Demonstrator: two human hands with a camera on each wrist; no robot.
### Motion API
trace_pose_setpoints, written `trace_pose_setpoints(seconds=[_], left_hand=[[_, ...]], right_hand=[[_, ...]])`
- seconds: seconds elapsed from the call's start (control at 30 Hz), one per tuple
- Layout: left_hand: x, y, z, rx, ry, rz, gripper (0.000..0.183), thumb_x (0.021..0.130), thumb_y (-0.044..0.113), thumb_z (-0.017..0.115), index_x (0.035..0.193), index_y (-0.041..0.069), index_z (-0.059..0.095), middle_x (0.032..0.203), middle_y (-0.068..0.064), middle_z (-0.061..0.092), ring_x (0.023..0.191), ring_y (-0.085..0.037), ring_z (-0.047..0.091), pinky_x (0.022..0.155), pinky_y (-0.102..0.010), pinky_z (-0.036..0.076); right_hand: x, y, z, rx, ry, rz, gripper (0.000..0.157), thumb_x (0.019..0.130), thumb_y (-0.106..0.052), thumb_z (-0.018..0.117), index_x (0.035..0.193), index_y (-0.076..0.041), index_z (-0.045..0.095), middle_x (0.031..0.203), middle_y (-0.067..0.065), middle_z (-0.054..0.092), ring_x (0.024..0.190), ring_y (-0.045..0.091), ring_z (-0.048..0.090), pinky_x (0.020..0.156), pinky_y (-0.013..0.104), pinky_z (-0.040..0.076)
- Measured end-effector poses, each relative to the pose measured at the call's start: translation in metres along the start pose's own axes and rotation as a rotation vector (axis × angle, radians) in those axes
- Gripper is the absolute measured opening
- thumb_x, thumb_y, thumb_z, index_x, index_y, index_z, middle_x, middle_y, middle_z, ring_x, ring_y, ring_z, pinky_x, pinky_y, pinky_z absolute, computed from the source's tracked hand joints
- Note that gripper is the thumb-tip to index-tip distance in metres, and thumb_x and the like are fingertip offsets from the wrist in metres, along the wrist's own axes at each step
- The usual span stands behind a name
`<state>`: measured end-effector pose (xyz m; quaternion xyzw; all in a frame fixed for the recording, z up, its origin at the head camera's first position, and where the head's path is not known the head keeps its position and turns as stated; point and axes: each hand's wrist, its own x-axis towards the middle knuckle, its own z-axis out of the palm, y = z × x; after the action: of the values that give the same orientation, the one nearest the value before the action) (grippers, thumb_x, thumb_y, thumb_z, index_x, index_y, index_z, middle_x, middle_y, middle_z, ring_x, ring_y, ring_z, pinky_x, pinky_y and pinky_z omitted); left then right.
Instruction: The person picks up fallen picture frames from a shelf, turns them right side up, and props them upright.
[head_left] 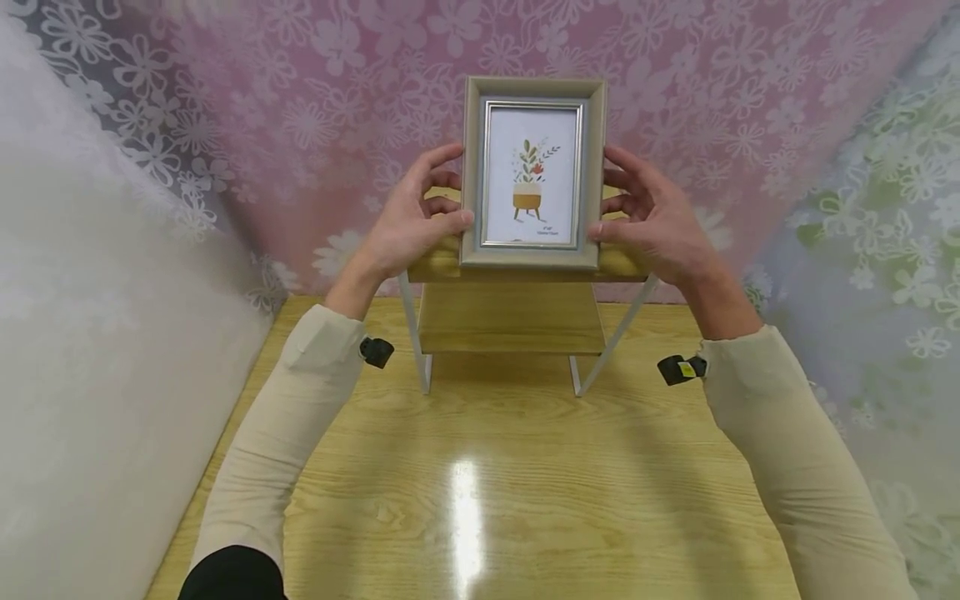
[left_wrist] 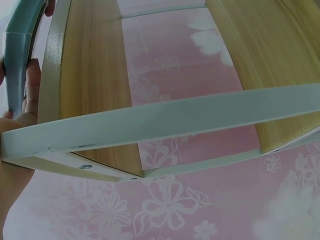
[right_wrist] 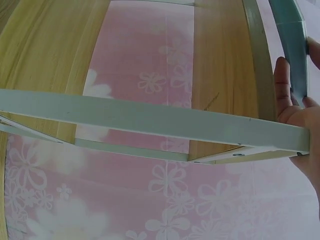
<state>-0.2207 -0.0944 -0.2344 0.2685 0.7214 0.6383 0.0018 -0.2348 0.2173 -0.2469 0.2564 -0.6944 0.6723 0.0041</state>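
Note:
A picture frame (head_left: 472, 175) with a beige-grey border and a drawing of a potted plant faces me above the top of a small wooden side table (head_left: 435, 265). My left hand (head_left: 412, 208) grips its left edge, thumb at the lower front corner and fingers along the side. On the opposite edge my right hand (head_left: 652, 212) holds it the same way. In the left wrist view, the frame's edge (left_wrist: 17, 65) shows beside the tabletop with fingers behind it. The right wrist view likewise shows the frame's edge (right_wrist: 292, 45) between thumb and fingers.
The side table has a lower wooden shelf (head_left: 510, 317) and pale metal legs (head_left: 615, 337). It stands on a wood-patterned floor (head_left: 525, 467). Pink floral cloth (head_left: 315, 108) hangs close behind, with pale fabric walls on the left (head_left: 112, 333) and right (head_left: 862, 275).

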Motion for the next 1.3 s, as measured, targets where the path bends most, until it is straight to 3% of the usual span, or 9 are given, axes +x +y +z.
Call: trace_pose_setpoints(seconds=[0.33, 0.8, 1.1, 1.3], left_hand=[[0.0012, -0.0027, 0.0042, -0.027, 0.025, 0.066, 0.07, 0.083, -0.007, 0.063, 0.142, 0.013, 0.033, 0.115, -0.013, 0.046, 0.089, -0.028, 0.055, 0.075, -0.027, 0.052], [-0.0001, -0.0046, 0.0036, 0.002, 0.035, 0.116, 0.071, 0.081, -0.008, 0.066, 0.142, 0.013, 0.036, 0.118, -0.012, 0.047, 0.092, -0.03, 0.054, 0.081, -0.031, 0.05], [0.0008, -0.0035, 0.005, 0.013, 0.031, 0.144, 0.071, 0.081, -0.007, 0.066, 0.142, 0.011, 0.035, 0.118, -0.013, 0.047, 0.093, -0.03, 0.053, 0.081, -0.031, 0.051], [-0.0002, -0.0006, 0.005, 0.005, 0.028, 0.14, 0.07, 0.082, -0.006, 0.066, 0.143, 0.01, 0.034, 0.116, -0.013, 0.046, 0.09, -0.03, 0.054, 0.077, -0.03, 0.052]], right_hand=[[-0.0008, 0.0011, -0.0003, 0.014, -0.014, -0.06, 0.09, 0.074, 0.017, 0.068, 0.147, -0.023, 0.034, 0.144, 0.012, 0.036, 0.096, 0.027, 0.047, 0.079, 0.023, 0.05], [-0.0004, 0.0027, 0.0001, 0.032, -0.057, -0.114, 0.097, 0.072, 0.023, 0.064, 0.15, -0.022, 0.027, 0.147, 0.012, 0.031, 0.094, 0.027, 0.048, 0.076, 0.022, 0.052], [-0.0022, -0.001, -0.0006, 0.017, -0.048, -0.106, 0.096, 0.073, 0.021, 0.065, 0.15, -0.024, 0.027, 0.146, 0.012, 0.031, 0.094, 0.028, 0.048, 0.077, 0.022, 0.052], [-0.0008, -0.0009, 0.0028, 0.075, -0.046, -0.099, 0.091, 0.077, 0.022, 0.06, 0.149, -0.022, 0.028, 0.144, 0.014, 0.033, 0.091, 0.027, 0.05, 0.074, 0.023, 0.054]])
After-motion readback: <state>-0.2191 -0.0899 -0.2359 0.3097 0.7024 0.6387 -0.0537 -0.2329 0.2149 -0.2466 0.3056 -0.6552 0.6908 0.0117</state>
